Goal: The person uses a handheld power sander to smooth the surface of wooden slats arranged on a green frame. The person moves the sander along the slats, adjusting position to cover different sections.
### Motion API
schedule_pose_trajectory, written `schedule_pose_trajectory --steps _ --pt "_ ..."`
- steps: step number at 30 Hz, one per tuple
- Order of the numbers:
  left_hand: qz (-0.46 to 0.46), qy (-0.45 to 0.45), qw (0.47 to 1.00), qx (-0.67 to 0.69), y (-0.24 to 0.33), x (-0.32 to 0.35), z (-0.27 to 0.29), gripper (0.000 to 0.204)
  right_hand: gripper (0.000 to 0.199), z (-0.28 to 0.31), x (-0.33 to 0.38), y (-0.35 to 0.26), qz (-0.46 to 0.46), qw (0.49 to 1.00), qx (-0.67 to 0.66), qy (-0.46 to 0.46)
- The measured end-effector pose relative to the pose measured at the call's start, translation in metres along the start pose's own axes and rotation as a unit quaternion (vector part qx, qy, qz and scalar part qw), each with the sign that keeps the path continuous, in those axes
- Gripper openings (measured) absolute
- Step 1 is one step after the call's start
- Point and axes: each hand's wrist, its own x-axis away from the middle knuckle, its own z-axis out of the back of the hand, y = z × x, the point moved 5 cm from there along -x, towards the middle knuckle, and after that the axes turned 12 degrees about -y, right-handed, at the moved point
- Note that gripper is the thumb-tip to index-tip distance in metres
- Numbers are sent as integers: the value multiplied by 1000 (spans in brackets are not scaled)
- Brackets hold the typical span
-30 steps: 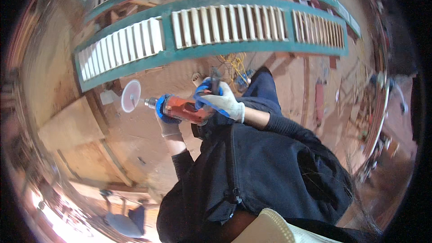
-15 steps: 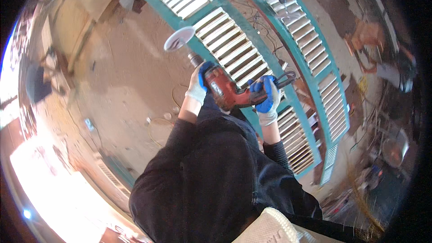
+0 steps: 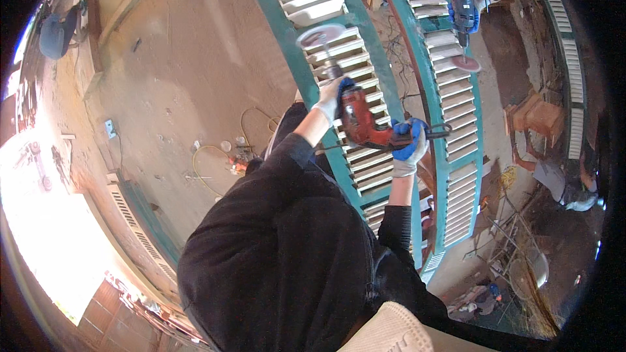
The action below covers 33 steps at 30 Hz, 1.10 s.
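Observation:
Both my hands, in white and blue work gloves, hold a red electric drill [image 3: 358,117] with a round sanding disc [image 3: 321,36] at its tip. My left hand [image 3: 330,99] is wrapped round the front of the body near the chuck. At the rear handle, my right hand [image 3: 411,141] grips beside the cord. The drill is over a green louvered shutter [image 3: 291,49] with pale slats; the disc looks blurred, and whether it touches the wood I cannot tell. Across from me a co-worker's gloved hand holds a dark drill [image 3: 463,10] with a reddish disc [image 3: 466,63] over a second green shutter [image 3: 450,101].
A yellow hose or cord [image 3: 207,186] curls on the dusty floor to the left. At the right are a wooden stool [image 3: 536,117] and another shutter [image 3: 574,72] by the wall. Cables [image 3: 394,45] run between the two shutters. A broom [image 3: 531,287] is at the lower right.
My view has shifted, and my hands with the drill now sit further right in it, the disc over the shutter instead of beside its edge. More of the co-worker's drill and arm shows.

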Motion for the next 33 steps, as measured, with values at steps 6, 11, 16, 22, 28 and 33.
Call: schedule_pose_trajectory --steps 6,11,16,22,28,33 --pt "76 6 996 53 -2 2 -31 14 13 14 7 -15 38 998 20 46" --pt "35 -55 995 76 2 -31 -40 19 18 4 -14 -21 74 996 42 3" --pt "4 38 999 0 17 -20 -9 21 10 9 -14 11 38 999 -23 -22" --pt "-8 64 998 7 19 -12 13 21 10 -4 -21 16 15 998 -53 -44" --pt "-5 3 1000 -6 15 -45 -26 19 13 14 -21 4 71 996 -38 25" --pt "32 76 996 40 3 -13 -8 15 15 10 -15 2 46 997 15 -58"
